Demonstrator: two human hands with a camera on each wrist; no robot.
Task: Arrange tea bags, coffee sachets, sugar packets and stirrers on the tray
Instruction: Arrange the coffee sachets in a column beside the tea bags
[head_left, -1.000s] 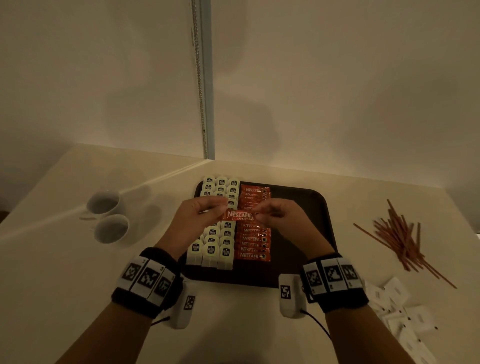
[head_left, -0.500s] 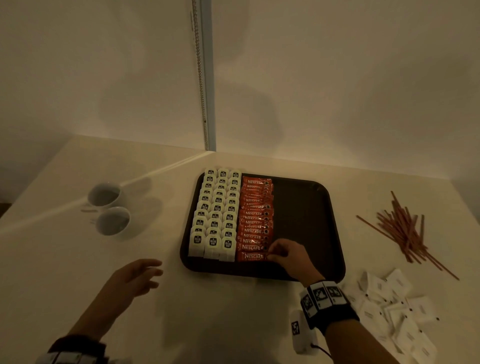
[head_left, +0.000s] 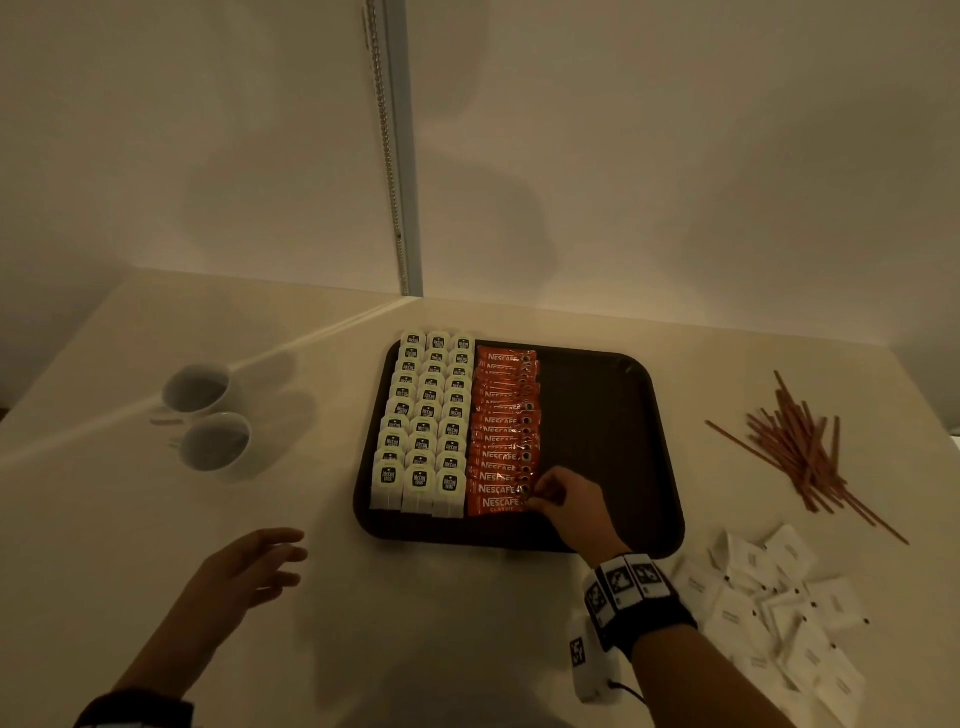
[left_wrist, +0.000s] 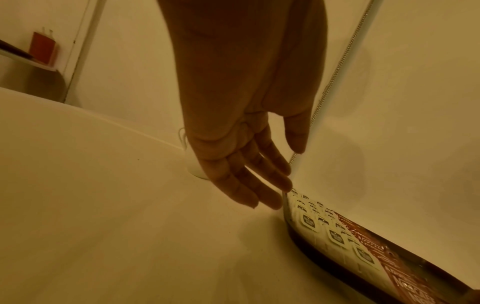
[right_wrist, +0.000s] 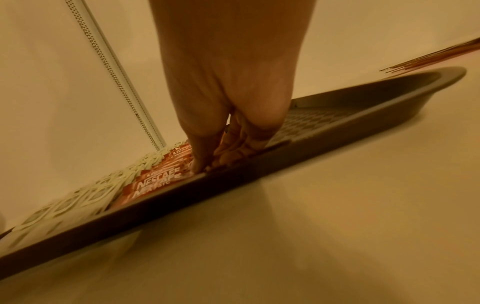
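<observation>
Cream table (head_left: 322, 623) holds a dark brown tray (head_left: 613, 415). White McCoy tea bags (head_left: 423, 421) fill its left side in three columns, red Nescafé sachets (head_left: 504, 426) beside them. Stirrers (head_left: 800, 452) and sugar packets (head_left: 779, 613) lie right of the tray. Right hand (head_left: 569, 501) pinches the nearest sachet's end. Left hand (head_left: 244, 571) hovers, fingers relaxed, holding nothing.

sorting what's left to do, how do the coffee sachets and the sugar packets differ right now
The coffee sachets are red; the sugar packets are white.
The coffee sachets lie in one neat overlapping column on the tray; the sugar packets sit in a loose heap on the table, off the tray.
The right hand touches the coffee sachets; no hand touches the sugar packets.
</observation>
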